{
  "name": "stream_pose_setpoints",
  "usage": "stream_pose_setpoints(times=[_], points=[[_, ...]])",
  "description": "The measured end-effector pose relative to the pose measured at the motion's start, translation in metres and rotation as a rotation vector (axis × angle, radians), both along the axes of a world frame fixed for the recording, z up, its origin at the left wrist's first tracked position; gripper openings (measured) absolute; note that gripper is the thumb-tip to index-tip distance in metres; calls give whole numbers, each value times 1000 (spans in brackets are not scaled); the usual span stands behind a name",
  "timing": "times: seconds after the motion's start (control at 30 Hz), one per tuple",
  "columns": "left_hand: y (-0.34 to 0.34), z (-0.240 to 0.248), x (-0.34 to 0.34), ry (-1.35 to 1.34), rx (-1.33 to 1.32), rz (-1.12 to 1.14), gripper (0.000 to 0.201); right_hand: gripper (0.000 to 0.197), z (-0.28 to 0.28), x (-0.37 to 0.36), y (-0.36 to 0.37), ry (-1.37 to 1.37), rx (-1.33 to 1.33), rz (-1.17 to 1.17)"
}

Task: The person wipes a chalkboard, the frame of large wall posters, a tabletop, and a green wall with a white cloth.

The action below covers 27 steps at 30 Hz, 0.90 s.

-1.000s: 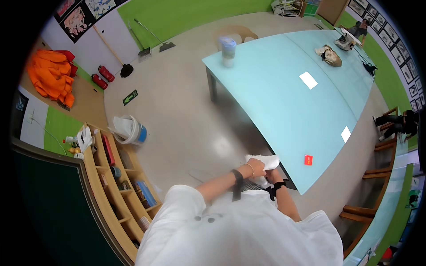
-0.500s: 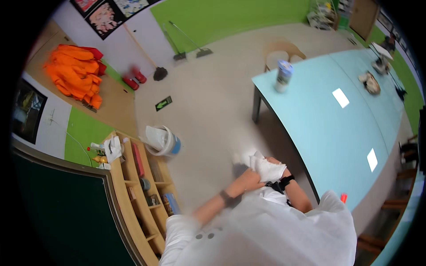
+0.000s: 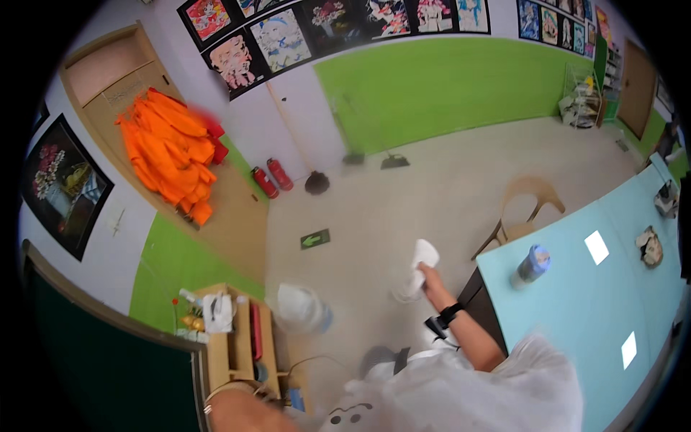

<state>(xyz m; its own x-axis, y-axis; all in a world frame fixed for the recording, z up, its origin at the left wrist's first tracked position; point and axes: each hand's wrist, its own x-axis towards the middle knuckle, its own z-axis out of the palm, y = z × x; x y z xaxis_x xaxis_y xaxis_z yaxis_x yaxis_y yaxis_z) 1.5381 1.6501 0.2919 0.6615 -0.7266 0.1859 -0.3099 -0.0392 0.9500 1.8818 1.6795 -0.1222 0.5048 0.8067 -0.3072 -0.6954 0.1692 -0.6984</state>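
My right hand (image 3: 430, 279), with a black band at its wrist, is closed round a crumpled white wipe (image 3: 426, 253). Whether the wipe is paper or cloth I cannot tell. It hangs over the floor, left of the table corner, its lower part blurred. Of my left arm (image 3: 245, 412) only a piece shows at the lower left edge, in front of the wooden shelf (image 3: 241, 345); the hand itself is not visible. Between the shelf and my right hand stands a white bucket (image 3: 306, 311), blurred, with pale plastic over its top.
A light blue table (image 3: 576, 309) fills the right side, with a blue-lidded canister (image 3: 533, 265) near its corner. Behind it stands a wooden chair (image 3: 529, 205). Two red fire extinguishers (image 3: 271, 178), a mop (image 3: 315, 181) and a broom (image 3: 394, 161) are by the wall. Orange garments (image 3: 169, 155) hang on a door.
My hands were together on the wipe; they have parted. My right hand keeps the wipe and reaches forward, while the left has swung away to the lower left. The view has tilted up.
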Motion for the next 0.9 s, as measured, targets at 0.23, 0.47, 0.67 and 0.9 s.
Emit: stream_pose_setpoints(times=[0.23,0.47,0.67,0.9], points=[[116,32,131,-554,142,-185,18,31,36,90,121,-146,23,42],[282,32,270,-766,105,-557,18,31,-1,231,124,-549,-50,-201],[416,39,403,-995,-204,-543,20,34,-37,353,175,327,187,-557],[515,-2,583,-578,-120,-752,24,31,-89,435,172,340,125,-884]])
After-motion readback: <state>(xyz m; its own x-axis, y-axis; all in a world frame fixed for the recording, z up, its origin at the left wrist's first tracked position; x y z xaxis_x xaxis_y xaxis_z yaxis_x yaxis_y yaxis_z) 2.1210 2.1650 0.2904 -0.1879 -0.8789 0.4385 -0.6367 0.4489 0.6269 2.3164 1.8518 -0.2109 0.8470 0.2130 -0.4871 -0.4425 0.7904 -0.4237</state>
